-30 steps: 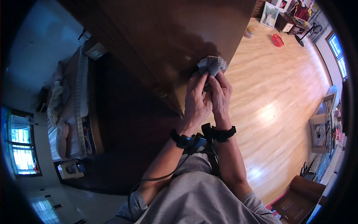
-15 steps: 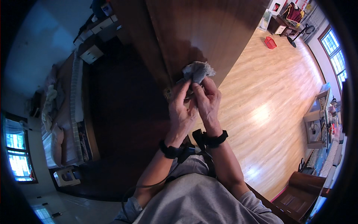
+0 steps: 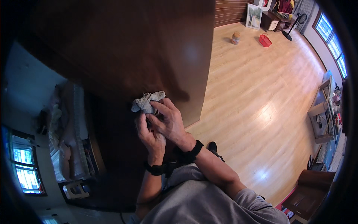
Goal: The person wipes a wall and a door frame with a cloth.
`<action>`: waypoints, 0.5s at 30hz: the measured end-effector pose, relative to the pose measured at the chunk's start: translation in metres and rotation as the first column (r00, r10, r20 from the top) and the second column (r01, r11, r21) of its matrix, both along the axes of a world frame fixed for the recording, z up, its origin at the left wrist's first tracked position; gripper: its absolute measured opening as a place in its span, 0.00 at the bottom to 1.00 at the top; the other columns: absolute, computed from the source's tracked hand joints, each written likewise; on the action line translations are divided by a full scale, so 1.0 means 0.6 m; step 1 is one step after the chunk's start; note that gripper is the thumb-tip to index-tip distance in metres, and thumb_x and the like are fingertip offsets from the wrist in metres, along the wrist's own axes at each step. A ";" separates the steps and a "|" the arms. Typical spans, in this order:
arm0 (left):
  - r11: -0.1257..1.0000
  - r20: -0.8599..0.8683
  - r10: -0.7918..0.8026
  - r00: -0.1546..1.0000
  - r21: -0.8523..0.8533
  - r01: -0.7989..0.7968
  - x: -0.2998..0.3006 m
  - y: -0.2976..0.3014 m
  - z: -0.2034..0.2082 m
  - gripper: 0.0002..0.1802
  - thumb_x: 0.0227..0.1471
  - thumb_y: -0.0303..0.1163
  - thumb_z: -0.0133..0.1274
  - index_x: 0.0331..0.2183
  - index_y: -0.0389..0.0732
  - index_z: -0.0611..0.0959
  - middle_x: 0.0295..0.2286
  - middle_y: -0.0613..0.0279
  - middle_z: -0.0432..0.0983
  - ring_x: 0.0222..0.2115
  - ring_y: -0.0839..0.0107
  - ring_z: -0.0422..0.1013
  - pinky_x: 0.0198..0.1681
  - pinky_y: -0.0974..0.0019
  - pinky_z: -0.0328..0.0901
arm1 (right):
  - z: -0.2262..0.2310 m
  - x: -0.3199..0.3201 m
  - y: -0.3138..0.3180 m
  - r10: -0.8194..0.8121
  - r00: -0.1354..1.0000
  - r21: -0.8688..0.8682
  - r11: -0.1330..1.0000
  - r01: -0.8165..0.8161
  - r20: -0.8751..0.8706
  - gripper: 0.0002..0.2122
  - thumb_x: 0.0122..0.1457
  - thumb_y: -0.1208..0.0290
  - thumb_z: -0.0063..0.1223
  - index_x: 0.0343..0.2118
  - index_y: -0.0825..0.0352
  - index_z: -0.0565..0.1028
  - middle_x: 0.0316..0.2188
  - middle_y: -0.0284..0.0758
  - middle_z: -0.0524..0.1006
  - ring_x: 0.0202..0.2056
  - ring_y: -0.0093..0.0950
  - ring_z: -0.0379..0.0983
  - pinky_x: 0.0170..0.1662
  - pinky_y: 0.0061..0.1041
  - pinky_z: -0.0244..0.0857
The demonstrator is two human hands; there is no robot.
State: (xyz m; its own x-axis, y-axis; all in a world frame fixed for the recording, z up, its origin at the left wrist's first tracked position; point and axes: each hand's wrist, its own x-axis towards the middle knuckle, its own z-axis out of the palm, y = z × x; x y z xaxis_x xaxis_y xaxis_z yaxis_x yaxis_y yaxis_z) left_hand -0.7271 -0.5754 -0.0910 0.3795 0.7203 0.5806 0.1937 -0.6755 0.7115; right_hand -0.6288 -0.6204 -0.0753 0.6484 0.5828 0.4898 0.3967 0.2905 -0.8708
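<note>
A crumpled grey cloth (image 3: pixel 146 103) is bunched between my hands in front of a dark brown wooden door (image 3: pixel 160 48). My left hand (image 3: pixel 150 138) grips its lower left part with bent fingers. From the right, my right hand (image 3: pixel 169 121) pinches the cloth, thumb and forefinger pressed into the folds. Both hands are close together and partly overlap. Whatever lies behind the cloth and the fingers is hidden; whether the cloth touches the door I cannot tell.
The door's edge borders a light wooden floor (image 3: pixel 246 89). A red basket (image 3: pixel 265 40), a lidded tub (image 3: pixel 235 38) and a standing fan (image 3: pixel 293 28) are at the far right. On the dim left side stand a bed (image 3: pixel 72 138) and a white plastic stool (image 3: pixel 76 190).
Both hands and the cloth have shifted left and lower in the picture. More of the door's face shows, and the lidded tub has come into view.
</note>
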 end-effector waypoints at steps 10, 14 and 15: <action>0.978 -0.020 -0.186 0.982 -0.097 0.183 0.132 -0.025 0.011 0.21 0.65 0.31 0.57 0.56 0.31 0.79 0.50 0.49 0.80 0.50 0.61 0.76 0.54 0.59 0.71 | -0.002 0.129 -0.051 -0.185 0.983 0.052 0.981 0.185 -0.013 0.18 0.55 0.73 0.68 0.49 0.72 0.81 0.41 0.44 0.78 0.40 0.40 0.79 0.42 0.33 0.74; 0.958 -0.050 -0.285 0.957 -0.040 0.283 0.208 -0.061 0.049 0.20 0.64 0.27 0.55 0.56 0.33 0.79 0.49 0.46 0.78 0.48 0.53 0.75 0.52 0.56 0.71 | -0.009 0.188 -0.083 -0.257 0.958 0.083 0.960 0.269 -0.129 0.18 0.56 0.76 0.65 0.50 0.72 0.81 0.43 0.43 0.80 0.39 0.35 0.78 0.42 0.29 0.72; 0.956 -0.073 -0.292 0.954 -0.068 0.287 0.229 -0.071 0.051 0.21 0.63 0.26 0.54 0.56 0.33 0.79 0.49 0.46 0.78 0.49 0.52 0.75 0.53 0.56 0.70 | -0.007 0.208 -0.094 -0.256 0.956 0.094 0.958 0.271 -0.146 0.17 0.57 0.77 0.65 0.51 0.72 0.81 0.43 0.41 0.80 0.40 0.31 0.78 0.42 0.27 0.72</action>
